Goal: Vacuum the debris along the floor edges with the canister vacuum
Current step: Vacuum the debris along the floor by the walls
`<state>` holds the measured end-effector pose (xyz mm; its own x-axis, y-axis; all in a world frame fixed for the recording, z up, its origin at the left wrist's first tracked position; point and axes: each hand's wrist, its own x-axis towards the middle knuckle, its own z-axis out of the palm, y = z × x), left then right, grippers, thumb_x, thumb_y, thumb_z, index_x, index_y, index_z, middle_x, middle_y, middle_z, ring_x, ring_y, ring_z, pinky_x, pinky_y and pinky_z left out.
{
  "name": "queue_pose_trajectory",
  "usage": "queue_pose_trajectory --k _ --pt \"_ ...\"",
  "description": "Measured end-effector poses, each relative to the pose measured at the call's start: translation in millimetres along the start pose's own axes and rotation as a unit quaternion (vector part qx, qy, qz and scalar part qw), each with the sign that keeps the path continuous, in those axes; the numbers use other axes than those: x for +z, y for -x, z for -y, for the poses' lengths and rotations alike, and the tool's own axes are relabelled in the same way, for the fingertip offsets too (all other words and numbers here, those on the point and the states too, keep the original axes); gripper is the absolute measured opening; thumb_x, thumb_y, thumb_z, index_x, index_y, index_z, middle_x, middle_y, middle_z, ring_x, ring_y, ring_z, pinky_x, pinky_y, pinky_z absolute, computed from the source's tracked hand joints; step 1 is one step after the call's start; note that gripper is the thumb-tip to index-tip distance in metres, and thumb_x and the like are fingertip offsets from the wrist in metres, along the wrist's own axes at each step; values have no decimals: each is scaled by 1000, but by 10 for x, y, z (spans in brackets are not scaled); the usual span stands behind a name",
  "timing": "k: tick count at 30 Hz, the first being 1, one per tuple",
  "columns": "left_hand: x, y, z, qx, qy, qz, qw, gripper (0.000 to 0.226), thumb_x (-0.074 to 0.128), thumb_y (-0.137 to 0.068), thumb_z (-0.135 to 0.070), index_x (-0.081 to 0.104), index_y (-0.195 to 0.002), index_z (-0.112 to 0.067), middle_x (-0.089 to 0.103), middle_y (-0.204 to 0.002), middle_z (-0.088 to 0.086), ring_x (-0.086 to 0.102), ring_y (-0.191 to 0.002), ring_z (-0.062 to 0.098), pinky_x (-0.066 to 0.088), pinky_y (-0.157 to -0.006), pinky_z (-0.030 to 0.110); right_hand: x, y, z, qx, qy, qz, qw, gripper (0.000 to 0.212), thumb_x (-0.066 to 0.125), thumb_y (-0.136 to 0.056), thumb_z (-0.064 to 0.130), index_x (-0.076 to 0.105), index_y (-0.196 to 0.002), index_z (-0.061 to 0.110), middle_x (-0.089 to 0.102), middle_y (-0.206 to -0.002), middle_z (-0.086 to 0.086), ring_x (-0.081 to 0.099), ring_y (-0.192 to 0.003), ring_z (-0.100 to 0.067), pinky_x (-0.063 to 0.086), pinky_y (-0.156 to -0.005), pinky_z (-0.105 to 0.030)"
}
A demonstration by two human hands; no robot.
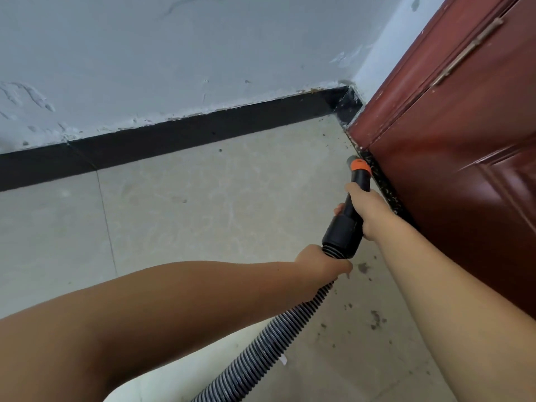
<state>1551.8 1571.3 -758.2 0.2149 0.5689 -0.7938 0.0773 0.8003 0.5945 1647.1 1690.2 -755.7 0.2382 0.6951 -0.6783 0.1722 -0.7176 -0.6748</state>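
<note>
Nearest the camera, the ribbed grey hose (269, 340) runs up from the bottom edge of the frame, out on the floor (203, 204) to the left of the red door (452, 175); the canister itself is out of view. The left hand (320, 264) is wrapped shut around the hose just where it meets the black cuff, taking its weight. Beyond it, closer to the door, the right hand (368, 211) is closed around the black nozzle tube (352, 204), fingers curled round its far side, aiming it. The tube ends in an orange collar and a grey tip (354, 161), which sits at or just beside the dark strip along the foot of the door, where a line of speckled debris (387, 185) lies. Whether the tip touches the floor cannot be told. So the step in hand looks like working the suction along the door's bottom edge, heading toward the corner (346, 107) where the black baseboard (188, 134) meets the door frame. More grit and dust clumps (374, 317) lie on the tiles on the near side, beside the door and close to the right forearm, so that stretch looks unfinished. The next move probably calls for keeping the tip low and tight to the door's edge, sliding it steadily along the strip toward the corner, the left hand feeding hose, then coming back for the near patches and the baseboard run leading away from the door.
</note>
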Motion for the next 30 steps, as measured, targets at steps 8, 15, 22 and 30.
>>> queue_pose_trajectory --k 8,15,22,30 --pt "-247 -219 -346 8 -1 29 1000 37 72 -84 -25 55 -111 -5 57 -82 8 56 -66 20 50 -64 30 12 -313 270 11 -67 1 998 19 54 -97 31 46 -89 15 63 -53 -7 60 -39 -16 53 -57 -37" --pt "-382 -414 -498 48 14 -3 999 33 71 -84 -23 55 -106 -5 57 -78 9 57 -63 22 53 -65 32 263 -526 596 -3 -21 44 999 20 54 -96 32 44 -90 16 61 -45 -5 58 -39 -16 53 -59 -34" --pt "-450 -503 -718 79 29 -38 996 27 71 -84 -22 55 -97 -4 57 -83 12 57 -71 26 54 -76 37 365 -601 925 -8 -5 60 998 18 57 -95 26 44 -91 15 58 -65 -8 56 -44 -16 54 -58 -32" --pt "-102 -313 -637 59 28 22 998 26 70 -84 -25 54 -95 -7 56 -80 11 58 -74 26 55 -79 40 13 -489 774 33 -14 59 998 24 60 -93 27 45 -98 10 53 -67 -8 54 -35 -15 51 -43 -26"
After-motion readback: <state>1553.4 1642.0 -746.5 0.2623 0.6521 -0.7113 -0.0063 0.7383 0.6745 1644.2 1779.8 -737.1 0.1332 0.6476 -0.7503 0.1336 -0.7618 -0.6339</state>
